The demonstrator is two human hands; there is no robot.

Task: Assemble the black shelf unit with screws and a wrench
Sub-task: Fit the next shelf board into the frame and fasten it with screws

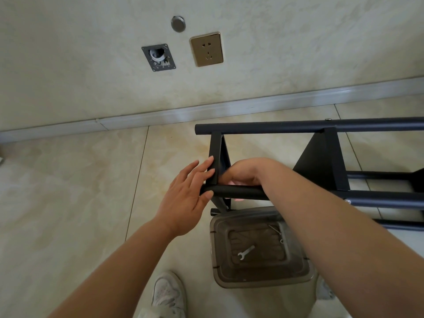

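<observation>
Left grip (187, 191) is flat, its straight fingers pressing on the end bracket (214, 157) and the tip of the near tube (241, 193) of the black shelf unit (321, 161). That unit lies on its side on the floor, long tubes running off to the right, near the wall. Right grip (243, 174) is curled behind the tube; I cannot tell what it holds, maybe a screw. Down in the bin (296, 269) the wrench (245, 252) waits, closest to the right arm.

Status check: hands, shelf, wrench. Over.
Left hand open, fingers steadying the shelf end panel. Right hand curled at the tube joint, fingertips hidden. Wrench idle in the bin below. Nothing blocking.
</observation>
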